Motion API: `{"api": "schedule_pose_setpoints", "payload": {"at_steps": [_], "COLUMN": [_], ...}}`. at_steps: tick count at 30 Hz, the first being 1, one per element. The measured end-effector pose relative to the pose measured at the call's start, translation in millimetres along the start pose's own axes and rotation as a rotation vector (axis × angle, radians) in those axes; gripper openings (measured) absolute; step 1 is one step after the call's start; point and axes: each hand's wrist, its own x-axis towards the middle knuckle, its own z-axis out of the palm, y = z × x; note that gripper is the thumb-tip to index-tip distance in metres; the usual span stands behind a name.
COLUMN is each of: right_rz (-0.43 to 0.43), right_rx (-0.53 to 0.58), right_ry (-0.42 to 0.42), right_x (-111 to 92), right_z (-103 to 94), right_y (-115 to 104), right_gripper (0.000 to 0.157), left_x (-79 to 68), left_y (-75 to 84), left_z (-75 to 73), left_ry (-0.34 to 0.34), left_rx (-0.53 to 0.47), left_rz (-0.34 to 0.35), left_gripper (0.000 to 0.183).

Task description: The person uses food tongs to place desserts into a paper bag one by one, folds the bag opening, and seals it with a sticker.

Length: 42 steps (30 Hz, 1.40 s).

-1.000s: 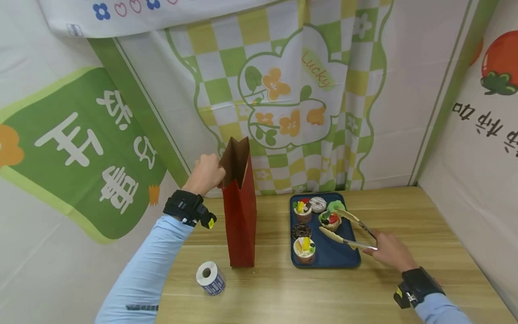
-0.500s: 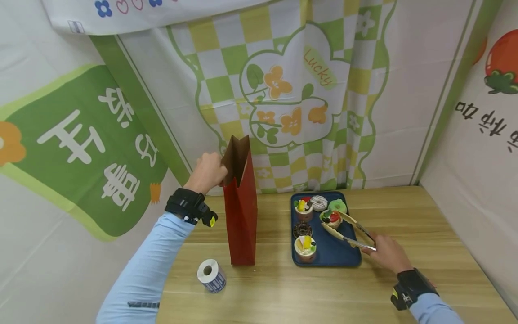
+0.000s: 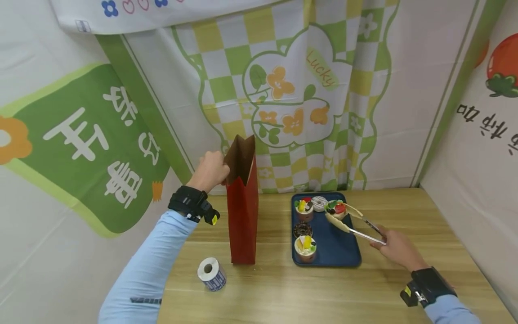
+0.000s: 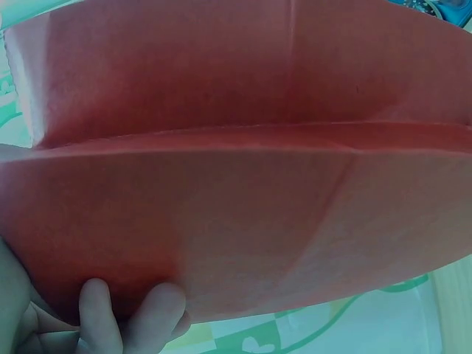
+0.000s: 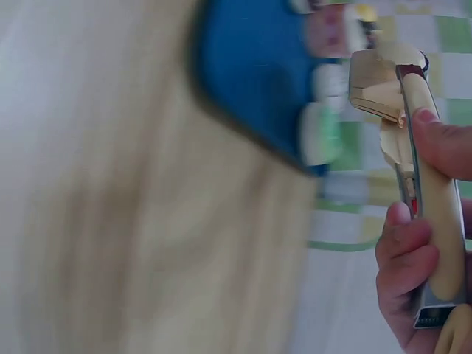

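Note:
My left hand grips the top edge of a tall red paper bag, which stands upright with its mouth open. Fingertips press on the bag's side in the left wrist view. My right hand holds metal tongs with beige tips. Between those tips is a fruit tart topped with red and green pieces, over the back right of a dark blue tray. The tart hides the green donut from the head view; a green-topped donut shows blurred in the right wrist view.
On the tray are a fruit cup, a white striped donut, a chocolate donut and another fruit cup. A label roll stands left of the bag's base. Curtained walls close off the table's back and sides.
The tongs have closed around the fruit tart and raised it, moving it toward the back of the tray over the green donut. My left hand keeps its hold on the bag.

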Motion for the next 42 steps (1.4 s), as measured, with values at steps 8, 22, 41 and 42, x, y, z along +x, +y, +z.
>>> {"api": "schedule_pose_setpoints", "payload": {"at_steps": [8,22,41,42], "right_rz": [-0.104,-0.284,-0.335,-0.329], "right_rx": [0.056,0.007,-0.374,-0.425], "right_ry": [0.043,-0.003,-0.306,-0.32], "right_x": [29.8,123.4,210.4,211.4], "right_z": [-63.1,-139.6,-163.6,-163.6], "right_y": [-45.1,-164.2,-295.1,-300.6], "right_gripper": [0.041,0.053,0.028,0.026], "left_x": [-2.6,-3.2,4.1,3.3], "left_y": [-2.9,-7.4,-0.5,-0.3], "left_z": [-2.1,-2.7,1.8,2.1], "left_ry": [0.008,0.032,0.059,0.056], "left_rx": [0.003,0.014,0.034,0.028], "left_rz": [-0.023,-0.022,0.005,0.0], "left_gripper": [0.031,0.031,0.024,0.024]}}
